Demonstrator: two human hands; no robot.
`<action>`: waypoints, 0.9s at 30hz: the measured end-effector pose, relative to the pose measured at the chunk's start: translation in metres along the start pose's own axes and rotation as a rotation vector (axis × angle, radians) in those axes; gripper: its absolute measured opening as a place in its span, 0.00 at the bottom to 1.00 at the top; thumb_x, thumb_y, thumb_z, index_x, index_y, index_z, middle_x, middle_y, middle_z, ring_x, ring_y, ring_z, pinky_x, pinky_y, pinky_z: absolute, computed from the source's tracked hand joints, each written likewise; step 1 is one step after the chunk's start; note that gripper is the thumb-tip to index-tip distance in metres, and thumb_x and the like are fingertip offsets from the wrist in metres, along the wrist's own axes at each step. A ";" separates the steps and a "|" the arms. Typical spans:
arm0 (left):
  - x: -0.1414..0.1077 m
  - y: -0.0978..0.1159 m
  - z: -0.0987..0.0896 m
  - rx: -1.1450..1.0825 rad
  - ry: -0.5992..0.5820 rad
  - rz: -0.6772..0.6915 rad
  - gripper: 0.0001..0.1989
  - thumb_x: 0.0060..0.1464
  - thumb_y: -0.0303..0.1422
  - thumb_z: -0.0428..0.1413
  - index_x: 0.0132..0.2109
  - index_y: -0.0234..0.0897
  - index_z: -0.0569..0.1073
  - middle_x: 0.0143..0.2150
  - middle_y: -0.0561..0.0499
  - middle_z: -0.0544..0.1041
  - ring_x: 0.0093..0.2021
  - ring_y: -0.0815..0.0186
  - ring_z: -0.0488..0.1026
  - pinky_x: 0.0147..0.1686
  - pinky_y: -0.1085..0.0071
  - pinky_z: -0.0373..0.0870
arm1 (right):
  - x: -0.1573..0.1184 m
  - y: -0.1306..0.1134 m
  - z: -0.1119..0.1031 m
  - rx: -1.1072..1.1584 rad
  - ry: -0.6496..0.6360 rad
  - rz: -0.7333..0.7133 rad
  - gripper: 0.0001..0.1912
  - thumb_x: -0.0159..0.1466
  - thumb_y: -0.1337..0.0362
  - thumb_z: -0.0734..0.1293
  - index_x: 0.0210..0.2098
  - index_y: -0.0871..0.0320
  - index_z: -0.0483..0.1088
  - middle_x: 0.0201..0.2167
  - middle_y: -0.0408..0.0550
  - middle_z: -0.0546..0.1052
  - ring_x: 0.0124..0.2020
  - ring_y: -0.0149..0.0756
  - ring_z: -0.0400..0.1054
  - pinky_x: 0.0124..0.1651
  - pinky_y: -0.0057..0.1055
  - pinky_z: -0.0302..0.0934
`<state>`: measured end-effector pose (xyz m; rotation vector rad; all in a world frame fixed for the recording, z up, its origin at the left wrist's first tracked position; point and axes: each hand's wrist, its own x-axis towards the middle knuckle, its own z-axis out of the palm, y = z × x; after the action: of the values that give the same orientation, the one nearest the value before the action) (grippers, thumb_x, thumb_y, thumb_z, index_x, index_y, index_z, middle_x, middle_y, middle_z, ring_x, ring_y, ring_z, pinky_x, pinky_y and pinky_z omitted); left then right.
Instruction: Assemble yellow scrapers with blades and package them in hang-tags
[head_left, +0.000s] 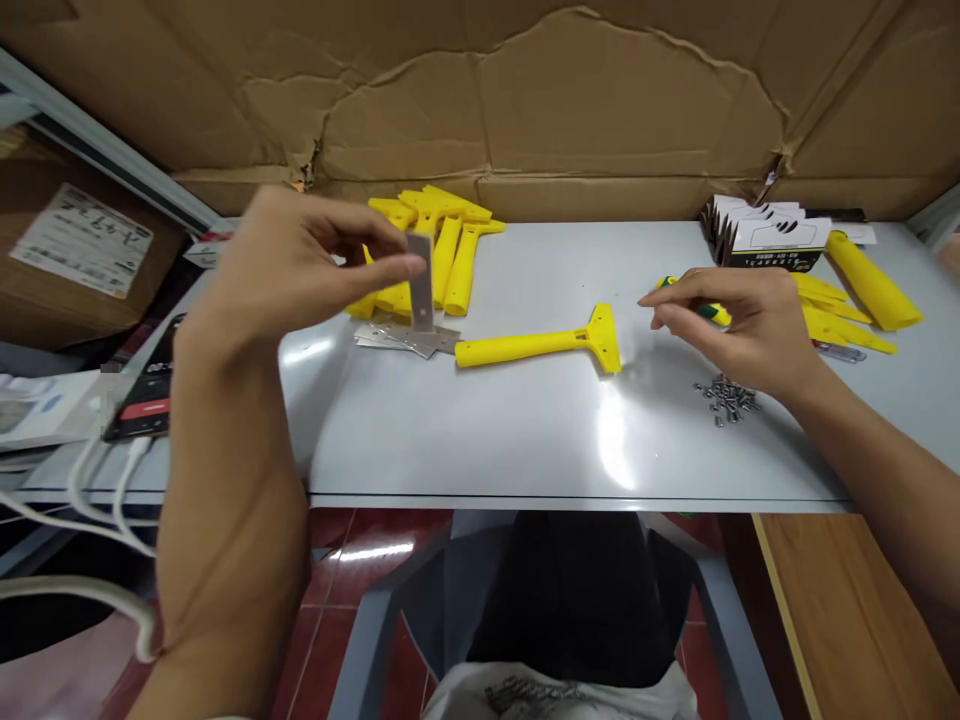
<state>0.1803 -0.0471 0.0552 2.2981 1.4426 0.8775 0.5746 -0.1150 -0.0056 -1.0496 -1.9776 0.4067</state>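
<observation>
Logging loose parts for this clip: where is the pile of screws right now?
In the head view, the screws lie right of centre on the grey table, just below the right hand.

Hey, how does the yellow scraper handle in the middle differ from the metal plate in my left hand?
The yellow scraper handle is bright yellow, while the metal plate is grey. The handle has a wide head on a long grip; the plate is a narrow strip. The handle lies on the table; the plate is held upright above it.

Scraper handles [463, 262] lie at the back left of the counter [525, 440], metal plates [405, 338] before them, screws [727, 400] at right.
</observation>
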 end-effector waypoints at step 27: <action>-0.045 0.054 0.110 -0.185 0.326 0.492 0.05 0.66 0.28 0.62 0.45 0.44 0.81 0.42 0.52 0.88 0.43 0.63 0.87 0.44 0.62 0.87 | -0.011 -0.043 0.021 0.537 -0.029 0.152 0.11 0.68 0.61 0.79 0.49 0.40 0.88 0.41 0.47 0.84 0.30 0.29 0.74 0.23 0.28 0.71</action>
<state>0.2738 -0.1038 -0.0161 2.4837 0.8470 1.5131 0.5386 -0.1474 0.0020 -0.8446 -1.6752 0.9774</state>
